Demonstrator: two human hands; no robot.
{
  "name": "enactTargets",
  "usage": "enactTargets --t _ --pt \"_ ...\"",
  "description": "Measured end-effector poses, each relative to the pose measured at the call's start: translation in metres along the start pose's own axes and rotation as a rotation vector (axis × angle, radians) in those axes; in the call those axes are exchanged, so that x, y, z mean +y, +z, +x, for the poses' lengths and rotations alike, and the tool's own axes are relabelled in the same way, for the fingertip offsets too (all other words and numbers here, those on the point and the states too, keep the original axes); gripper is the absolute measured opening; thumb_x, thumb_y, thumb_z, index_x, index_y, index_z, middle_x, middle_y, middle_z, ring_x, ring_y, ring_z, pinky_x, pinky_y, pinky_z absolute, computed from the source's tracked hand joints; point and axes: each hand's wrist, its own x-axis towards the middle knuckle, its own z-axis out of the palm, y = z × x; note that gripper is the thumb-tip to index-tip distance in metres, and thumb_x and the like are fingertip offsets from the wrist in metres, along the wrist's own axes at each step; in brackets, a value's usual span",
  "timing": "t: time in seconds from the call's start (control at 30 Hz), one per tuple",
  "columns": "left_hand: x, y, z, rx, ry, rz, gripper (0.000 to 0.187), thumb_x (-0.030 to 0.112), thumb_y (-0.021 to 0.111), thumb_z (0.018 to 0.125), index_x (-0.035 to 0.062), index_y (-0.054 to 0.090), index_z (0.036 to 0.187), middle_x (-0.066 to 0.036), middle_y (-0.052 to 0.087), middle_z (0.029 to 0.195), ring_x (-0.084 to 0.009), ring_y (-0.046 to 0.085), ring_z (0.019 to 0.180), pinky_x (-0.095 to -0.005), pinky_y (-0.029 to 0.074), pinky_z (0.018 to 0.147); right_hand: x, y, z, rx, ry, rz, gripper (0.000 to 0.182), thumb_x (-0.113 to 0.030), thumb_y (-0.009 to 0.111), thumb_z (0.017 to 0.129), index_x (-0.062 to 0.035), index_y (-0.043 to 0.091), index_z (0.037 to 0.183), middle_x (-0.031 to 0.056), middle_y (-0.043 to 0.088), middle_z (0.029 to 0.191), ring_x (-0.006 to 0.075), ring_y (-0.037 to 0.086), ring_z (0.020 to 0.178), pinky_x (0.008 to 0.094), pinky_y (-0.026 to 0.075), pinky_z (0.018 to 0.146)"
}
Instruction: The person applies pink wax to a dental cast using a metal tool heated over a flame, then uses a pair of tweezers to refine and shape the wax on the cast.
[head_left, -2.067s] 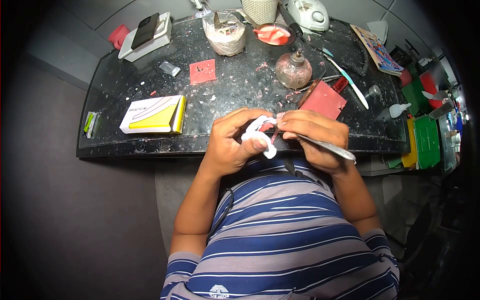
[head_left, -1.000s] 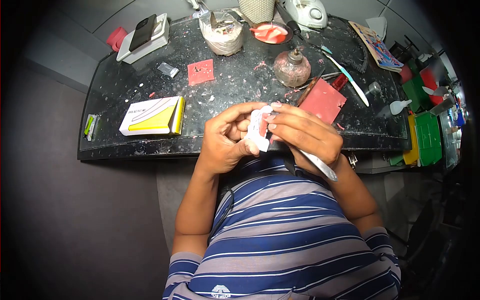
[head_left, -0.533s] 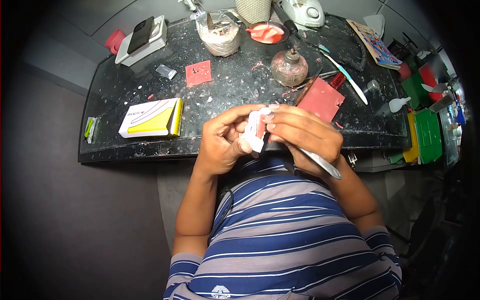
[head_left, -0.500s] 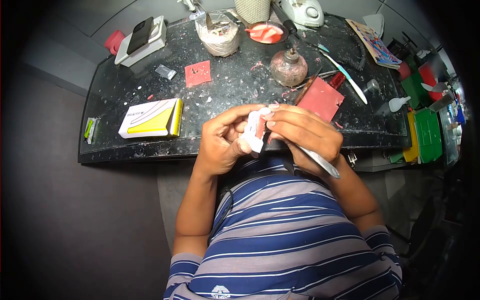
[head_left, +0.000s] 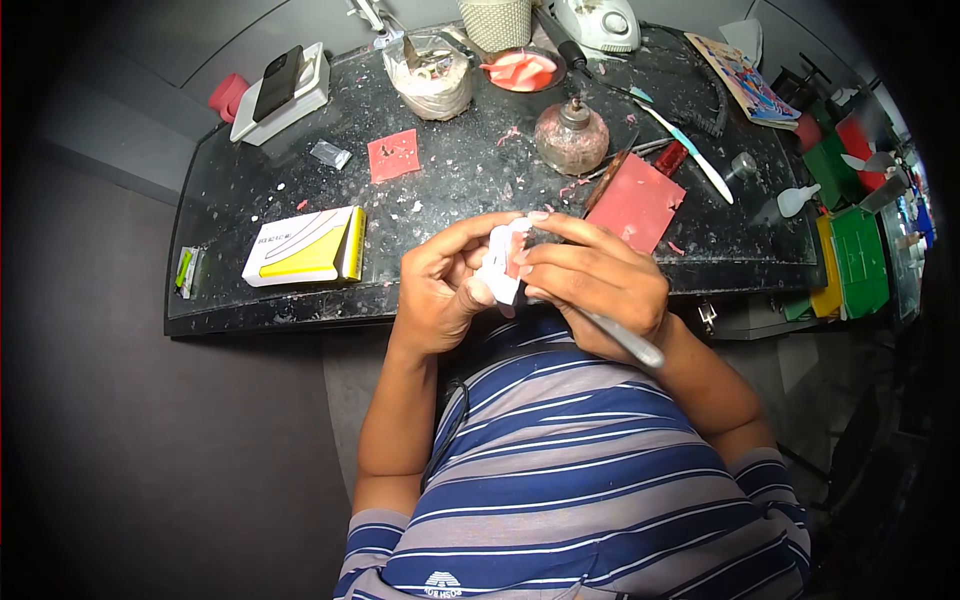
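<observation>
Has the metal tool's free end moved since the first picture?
Yes. Against the desk's front edge, the metal tool in the right hand now ends farther left and closer to the body.

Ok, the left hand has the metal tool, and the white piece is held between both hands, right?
Not quite: the head view shows the metal tool in the right hand, not the left hand. The white piece is held between both hands.

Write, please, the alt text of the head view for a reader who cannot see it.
A person's left hand holds a small white piece with pink on it, while the right hand touches it and holds a metal tool. On the speckled black table are a yellow-white box, pink sheets and a round bottle.
</observation>
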Motion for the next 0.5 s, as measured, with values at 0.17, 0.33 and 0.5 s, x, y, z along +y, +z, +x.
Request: enactTargets --t 0.17,0.33,0.5 --pt "0.001 -0.005 0.004 -0.05 0.013 -0.055 0.093 0.065 0.06 0.094 -0.0158 0.048 0.139 -0.014 0.067 0.092 -0.0192 0.066 0.07 -0.0306 0.058 0.056 0.003 -0.016 0.005 0.086 0.148 0.182 0.012 -0.007 0.077 0.089 0.0015 0.074 0.097 0.0141 0.075 0.097 0.0354 0.073 0.103 0.0422 0.058 0.092" --pt "0.004 -0.008 0.006 -0.065 -0.057 -0.296 0.112 0.078 0.041 0.094 -0.019 0.027 0.149 -0.025 0.061 0.104 -0.0213 0.064 0.069 -0.0318 0.058 0.05 0.018 -0.019 0.0 0.317 0.22 0.338 0.01 -0.005 0.075 0.092 0.004 0.072 0.093 0.0135 0.075 0.092 0.0254 0.074 0.094 0.0355 0.059 0.086" --pt "-0.001 -0.009 0.006 -0.084 0.031 -0.203 0.114 0.073 0.059 0.088 -0.0171 0.027 0.15 -0.024 0.061 0.109 -0.0241 0.068 0.079 -0.0331 0.062 0.059 0.028 -0.027 -0.01 0.393 0.313 0.149 0.01 -0.005 0.069 0.097 0.0048 0.071 0.094 0.0105 0.075 0.087 0.0176 0.074 0.079 0.0278 0.059 0.071"
